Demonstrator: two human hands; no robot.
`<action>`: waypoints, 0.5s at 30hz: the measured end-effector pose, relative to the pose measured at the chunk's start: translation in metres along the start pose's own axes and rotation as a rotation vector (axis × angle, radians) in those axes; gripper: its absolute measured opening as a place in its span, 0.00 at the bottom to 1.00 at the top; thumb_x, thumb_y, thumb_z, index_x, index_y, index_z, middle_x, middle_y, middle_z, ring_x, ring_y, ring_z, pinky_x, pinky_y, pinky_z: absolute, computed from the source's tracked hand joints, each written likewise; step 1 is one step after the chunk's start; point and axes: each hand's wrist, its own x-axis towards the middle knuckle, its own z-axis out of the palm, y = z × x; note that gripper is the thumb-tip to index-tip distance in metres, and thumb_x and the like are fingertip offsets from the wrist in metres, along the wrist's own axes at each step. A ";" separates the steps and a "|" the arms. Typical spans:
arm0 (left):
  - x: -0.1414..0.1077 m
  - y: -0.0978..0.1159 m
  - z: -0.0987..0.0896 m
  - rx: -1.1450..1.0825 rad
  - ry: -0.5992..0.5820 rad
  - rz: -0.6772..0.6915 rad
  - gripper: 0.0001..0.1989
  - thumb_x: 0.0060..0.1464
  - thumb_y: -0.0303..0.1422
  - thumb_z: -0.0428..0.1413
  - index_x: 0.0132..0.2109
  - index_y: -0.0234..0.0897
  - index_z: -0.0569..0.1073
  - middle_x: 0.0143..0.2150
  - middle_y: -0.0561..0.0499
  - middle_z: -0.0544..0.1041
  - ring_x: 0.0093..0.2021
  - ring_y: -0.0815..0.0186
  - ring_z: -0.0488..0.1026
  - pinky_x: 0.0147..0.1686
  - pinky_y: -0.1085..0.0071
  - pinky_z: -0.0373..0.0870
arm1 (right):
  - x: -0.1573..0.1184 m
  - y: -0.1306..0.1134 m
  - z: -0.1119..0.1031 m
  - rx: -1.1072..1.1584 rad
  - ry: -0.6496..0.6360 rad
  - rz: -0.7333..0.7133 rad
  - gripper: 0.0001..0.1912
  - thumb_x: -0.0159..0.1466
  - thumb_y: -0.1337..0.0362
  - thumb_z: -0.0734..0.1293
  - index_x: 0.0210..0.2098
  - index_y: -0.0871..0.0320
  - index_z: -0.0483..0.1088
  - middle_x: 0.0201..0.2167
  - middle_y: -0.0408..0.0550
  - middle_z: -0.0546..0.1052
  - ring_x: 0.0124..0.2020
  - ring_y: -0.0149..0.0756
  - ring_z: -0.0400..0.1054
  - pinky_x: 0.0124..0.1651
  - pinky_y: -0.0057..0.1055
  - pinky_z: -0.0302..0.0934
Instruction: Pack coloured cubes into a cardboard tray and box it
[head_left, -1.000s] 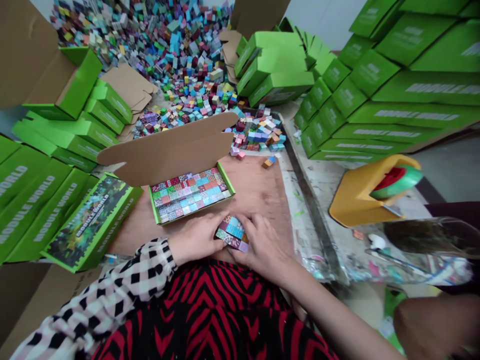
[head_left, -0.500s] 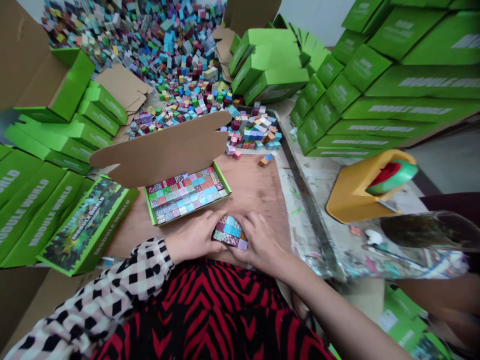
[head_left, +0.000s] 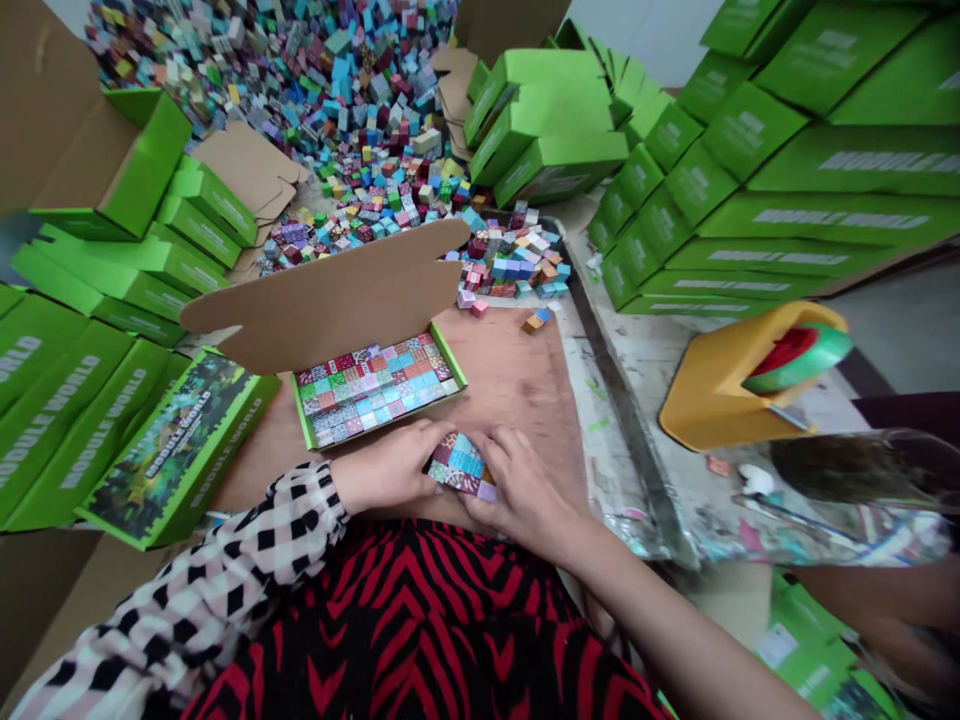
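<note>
Close to my body, a small block of patterned cubes (head_left: pixel 463 462) is squeezed between my two hands. My left hand (head_left: pixel 396 462) grips its left side, and my right hand (head_left: pixel 519 487) closes around its right side. The cubes show blue, maroon, green and lilac faces; their undersides are hidden. Just beyond my hands stands an open green box (head_left: pixel 306 418), its brown cardboard lid (head_left: pixel 330 300) raised at the back. Rows of colourful patterned cubes (head_left: pixel 382 385) fill it, with a step between the back and front rows.
A large heap of loose cubes (head_left: pixel 360 100) spreads across the back. Closed green boxes are stacked at right (head_left: pixel 757 215), with a printed box (head_left: pixel 176 450) at left. A yellow tape dispenser (head_left: pixel 705 385) stands beyond a metal tray edge (head_left: pixel 626 400).
The view has shifted slightly, moving the right-hand things a little to the right. Both hands keep hold of the block of cubes, with almost no change in their grip.
</note>
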 end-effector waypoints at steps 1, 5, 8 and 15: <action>0.000 0.001 -0.002 -0.014 0.014 0.012 0.32 0.42 0.28 0.61 0.57 0.32 0.66 0.48 0.43 0.72 0.47 0.56 0.70 0.50 0.58 0.67 | 0.001 -0.001 -0.002 0.027 -0.008 0.008 0.24 0.55 0.64 0.67 0.51 0.64 0.65 0.43 0.56 0.66 0.45 0.47 0.59 0.48 0.45 0.60; -0.001 0.007 -0.010 -0.048 0.023 0.013 0.26 0.39 0.35 0.64 0.49 0.36 0.73 0.39 0.49 0.71 0.39 0.60 0.70 0.42 0.62 0.69 | 0.004 -0.006 -0.017 0.208 -0.063 0.075 0.28 0.51 0.65 0.69 0.52 0.61 0.67 0.40 0.52 0.68 0.43 0.45 0.63 0.48 0.43 0.60; -0.004 0.012 -0.013 -0.200 0.006 -0.032 0.26 0.38 0.40 0.66 0.47 0.37 0.74 0.40 0.49 0.71 0.39 0.61 0.70 0.41 0.64 0.69 | 0.006 -0.005 -0.031 0.500 -0.209 0.208 0.29 0.49 0.63 0.71 0.51 0.58 0.69 0.40 0.49 0.71 0.42 0.42 0.66 0.47 0.40 0.61; -0.003 0.035 -0.009 -0.689 -0.066 -0.452 0.30 0.47 0.58 0.54 0.41 0.33 0.74 0.22 0.54 0.70 0.18 0.71 0.65 0.19 0.74 0.62 | 0.003 0.003 -0.035 1.348 -0.534 0.576 0.18 0.51 0.58 0.73 0.37 0.62 0.73 0.30 0.43 0.74 0.30 0.29 0.66 0.32 0.25 0.60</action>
